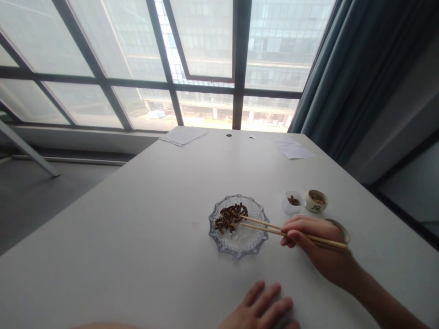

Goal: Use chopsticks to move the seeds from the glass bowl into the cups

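Note:
A pair of wooden chopsticks (264, 227) is held in my right hand (312, 242), its fingers closed around them. The chopstick tips are slightly apart, at the right side of a pile of small dark brown elongated pieces (229, 218); I cannot tell whether they grip one. The pile lies on the left part of a clear glass plate (252, 246) with a scalloped rim. My left hand (259, 308) rests on the table nearer to me, fingers spread and holding nothing. A round rim (339, 228) shows behind my right hand, mostly hidden.
Beyond my right hand stand a small white cup (291, 208) and a cream cup (317, 203) with a dark mark, both with brown pieces inside. Paper sheets (183, 136) lie at the table's far left corner, another sheet (295, 148) at the far right. Windows and a dark curtain (329, 87) stand behind.

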Available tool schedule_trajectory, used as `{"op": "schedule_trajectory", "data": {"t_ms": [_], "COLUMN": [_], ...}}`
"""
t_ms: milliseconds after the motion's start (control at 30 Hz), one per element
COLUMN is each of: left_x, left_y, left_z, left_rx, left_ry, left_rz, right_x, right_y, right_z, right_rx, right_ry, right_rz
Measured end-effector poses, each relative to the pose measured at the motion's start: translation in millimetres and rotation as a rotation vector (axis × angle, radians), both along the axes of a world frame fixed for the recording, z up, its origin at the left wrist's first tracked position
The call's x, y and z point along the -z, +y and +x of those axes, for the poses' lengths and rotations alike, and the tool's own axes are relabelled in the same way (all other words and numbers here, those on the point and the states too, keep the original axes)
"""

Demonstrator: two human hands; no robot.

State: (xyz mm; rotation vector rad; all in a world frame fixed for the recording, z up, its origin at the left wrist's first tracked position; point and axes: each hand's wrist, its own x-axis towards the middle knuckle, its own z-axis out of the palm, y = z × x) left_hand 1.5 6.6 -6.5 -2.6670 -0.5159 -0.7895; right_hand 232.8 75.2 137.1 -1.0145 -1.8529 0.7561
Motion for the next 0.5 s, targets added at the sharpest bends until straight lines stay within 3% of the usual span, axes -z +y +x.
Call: {"op": "schedule_trajectory", "data": {"t_ms": [100, 300, 500], "left_x": [1.5, 0.4, 0.3], "left_y": [0, -1, -2], "left_z": [0, 0, -1], "left_rx": [-0.004, -0.015, 0.003], "left_ry": [0.031, 0.014, 0.096], "left_rz": [0.001, 0.003, -0.040], "right_x": [11.2, 22.3, 18.2], "right_y": [5, 7, 8], "right_z": [-10, -16, -10], "right_rx": [-0.076, -0.091, -0.034], "right_ry": [0.003, 0.114, 0.176], "right_rz": [-0.024, -0.168, -0.195]}}
